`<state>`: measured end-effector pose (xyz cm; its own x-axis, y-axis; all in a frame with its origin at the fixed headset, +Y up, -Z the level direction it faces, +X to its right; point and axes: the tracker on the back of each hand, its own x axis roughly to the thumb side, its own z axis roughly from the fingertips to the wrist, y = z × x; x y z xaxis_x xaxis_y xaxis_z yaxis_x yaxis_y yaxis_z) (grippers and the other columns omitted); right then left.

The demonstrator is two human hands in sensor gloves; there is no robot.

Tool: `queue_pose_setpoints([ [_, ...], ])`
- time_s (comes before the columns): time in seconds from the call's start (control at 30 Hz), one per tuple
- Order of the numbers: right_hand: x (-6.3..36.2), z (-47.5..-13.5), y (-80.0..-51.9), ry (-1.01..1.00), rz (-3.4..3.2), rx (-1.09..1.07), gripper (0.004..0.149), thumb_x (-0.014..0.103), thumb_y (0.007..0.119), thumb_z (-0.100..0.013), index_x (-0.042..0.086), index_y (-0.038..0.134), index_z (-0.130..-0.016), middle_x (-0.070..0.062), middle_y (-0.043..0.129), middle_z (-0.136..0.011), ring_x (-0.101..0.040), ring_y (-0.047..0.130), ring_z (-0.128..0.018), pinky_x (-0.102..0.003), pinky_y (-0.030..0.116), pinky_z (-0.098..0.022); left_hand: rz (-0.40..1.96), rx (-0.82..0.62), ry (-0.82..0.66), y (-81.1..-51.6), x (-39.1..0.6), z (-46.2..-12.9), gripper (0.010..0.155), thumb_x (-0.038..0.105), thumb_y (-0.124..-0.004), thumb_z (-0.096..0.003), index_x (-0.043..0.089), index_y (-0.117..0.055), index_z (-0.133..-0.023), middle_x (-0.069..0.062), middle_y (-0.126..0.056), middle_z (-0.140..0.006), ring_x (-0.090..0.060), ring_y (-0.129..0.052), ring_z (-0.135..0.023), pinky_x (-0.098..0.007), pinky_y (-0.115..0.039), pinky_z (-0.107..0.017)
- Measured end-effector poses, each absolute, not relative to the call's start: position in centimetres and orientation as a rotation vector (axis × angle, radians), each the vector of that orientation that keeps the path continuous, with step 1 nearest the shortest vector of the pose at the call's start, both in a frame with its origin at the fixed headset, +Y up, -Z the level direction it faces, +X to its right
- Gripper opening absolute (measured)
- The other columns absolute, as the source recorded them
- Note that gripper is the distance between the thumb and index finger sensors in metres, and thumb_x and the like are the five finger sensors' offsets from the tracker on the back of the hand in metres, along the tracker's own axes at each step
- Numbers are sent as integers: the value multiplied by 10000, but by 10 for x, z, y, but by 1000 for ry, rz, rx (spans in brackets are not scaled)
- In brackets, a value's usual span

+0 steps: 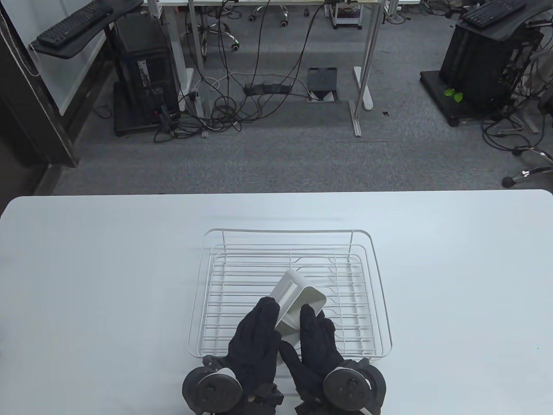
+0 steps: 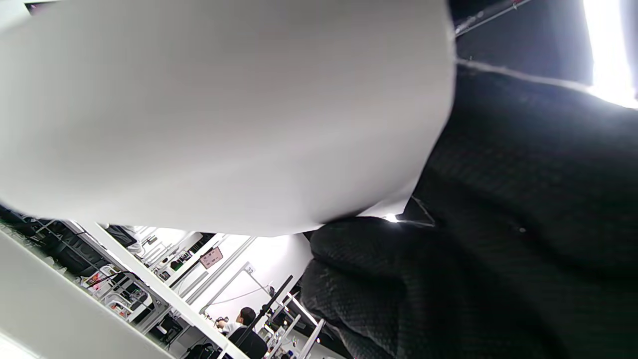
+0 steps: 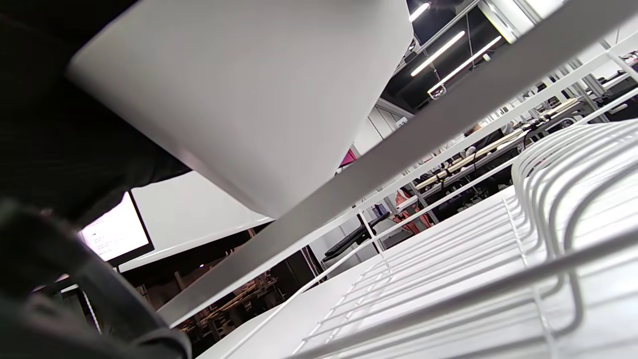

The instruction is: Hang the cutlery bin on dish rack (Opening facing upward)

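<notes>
In the table view, the white cutlery bin point(image 1: 298, 302) is tilted above the near part of the wire dish rack point(image 1: 380, 276) on the white table point(image 1: 86, 259). The left hand point(image 1: 255, 341) and right hand point(image 1: 317, 346) hold it from both sides, fingers together and flat on its walls.

In the left wrist view, the bin's wall fills the picture, beside the black glove.

In the right wrist view, the bin is above the rack wires.
</notes>
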<state>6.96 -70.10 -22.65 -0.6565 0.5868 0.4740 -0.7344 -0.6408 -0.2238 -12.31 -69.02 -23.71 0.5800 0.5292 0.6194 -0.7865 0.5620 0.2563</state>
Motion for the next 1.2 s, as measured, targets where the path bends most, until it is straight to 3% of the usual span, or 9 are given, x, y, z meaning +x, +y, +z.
queue_pose_setpoints([
  [0.23, 74, -229, -702, -546, 2293, 404, 632, 359, 683, -590, 111, 399, -1097, -436, 493, -981, -592, 623, -882, -628, 440, -634, 682, 564, -590, -686, -114, -233, 573, 361, -675, -590, 254, -533, -1134, -119, -611, -1150, -387, -728, -995, -597, -620, -684],
  [0.5, 77, -228, -701, -604, 2320, 328, 489, 293, 696, -576, 94, 627, -1017, -413, 552, -972, -568, 677, -861, -614, 480, -627, 653, 527, -616, -686, -111, -234, 592, 362, -697, -586, 247, -519, -1139, -126, -603, -1149, -385, -747, -993, -596, -630, -686],
  [1.2, 87, -225, -698, -777, 2294, 246, 391, 260, 728, -555, 153, 752, -930, -333, 674, -951, -487, 794, -822, -563, 578, -614, 517, 522, -640, -685, -102, -231, 636, 413, -667, -596, 247, -421, -1159, -107, -508, -1186, -347, -743, -1013, -595, -627, -691],
])
